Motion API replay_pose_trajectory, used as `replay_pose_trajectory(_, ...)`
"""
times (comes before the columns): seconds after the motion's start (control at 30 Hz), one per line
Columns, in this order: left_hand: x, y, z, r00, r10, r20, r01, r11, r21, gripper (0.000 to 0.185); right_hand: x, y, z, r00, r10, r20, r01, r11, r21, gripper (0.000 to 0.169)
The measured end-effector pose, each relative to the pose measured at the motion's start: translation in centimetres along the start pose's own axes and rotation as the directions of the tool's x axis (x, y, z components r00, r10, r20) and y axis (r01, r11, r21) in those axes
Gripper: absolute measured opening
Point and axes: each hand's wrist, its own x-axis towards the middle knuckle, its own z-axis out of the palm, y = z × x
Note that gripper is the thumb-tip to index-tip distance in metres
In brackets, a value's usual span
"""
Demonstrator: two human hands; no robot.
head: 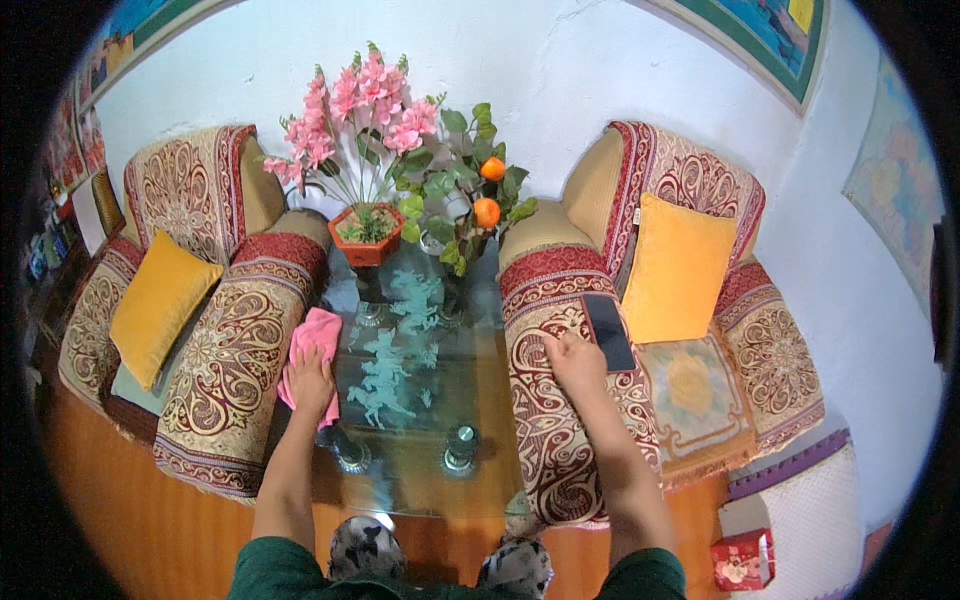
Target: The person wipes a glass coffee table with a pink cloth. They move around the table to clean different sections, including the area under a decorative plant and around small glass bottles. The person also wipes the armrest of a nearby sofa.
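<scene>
My left hand [311, 381] lies on a folded pink cloth [321, 325], its fingers spread over the fabric. The cloth rests along the left edge of a glass-topped table [465, 375], against the covered sofa arm [214, 360]. My right hand [579, 364] is on the patterned cover of the opposite armrest [559, 435], fingers curled in. Whether those fingers pinch the cover cannot be made out. Just beside the right hand, a smartphone [609, 334] with a dark screen lies on the same armrest.
At the table's far end stand a red pot [367, 251] of pink artificial flowers and a leafy plant with orange fruit [486, 214]. Yellow cushions lean on the left seat [165, 307] and right seat [681, 270]. A red gift bag [742, 561] sits at lower right.
</scene>
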Motion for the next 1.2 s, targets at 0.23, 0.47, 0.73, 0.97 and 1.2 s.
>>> replay_pose_trajectory(0.23, 3.2, 3.2, 2.5, 0.997, -0.078, 0.026, 0.08, 0.995, -0.064, 0.049, 0.9, 1.0, 3.5, 0.992, -0.104, -0.068, 0.115, 0.976, 0.187, 0.04)
replay_pose_trajectory(0.47, 9.5, 15.3, 9.6, 0.981, 0.193, 0.028, -0.19, 0.978, -0.083, 0.045, 1.6, 1.7, 4.2, 0.997, 0.081, -0.01, -0.068, 0.894, 0.443, 0.039)
replay_pose_trajectory(0.73, 8.5, 30.6, 13.1, 0.842, 0.511, 0.172, -0.48, 0.855, -0.195, 0.047, 1.4, 1.2, 3.1, 0.996, 0.061, 0.063, -0.077, 0.955, 0.286, 0.04)
replay_pose_trajectory(0.97, 2.3, 29.4, 12.3, 0.712, 0.697, 0.083, -0.681, 0.715, -0.157, 0.046, 1.5, 1.3, 3.6, 0.999, -0.031, -0.018, 0.035, 0.969, 0.244, 0.039)
replay_pose_trajectory(1.2, -9.9, 25.5, 5.5, 0.623, 0.782, 0.034, -0.749, 0.609, -0.261, 0.034, 1.7, 1.1, 3.3, 1.0, -0.006, 0.016, 0.002, 0.968, 0.252, 0.039)
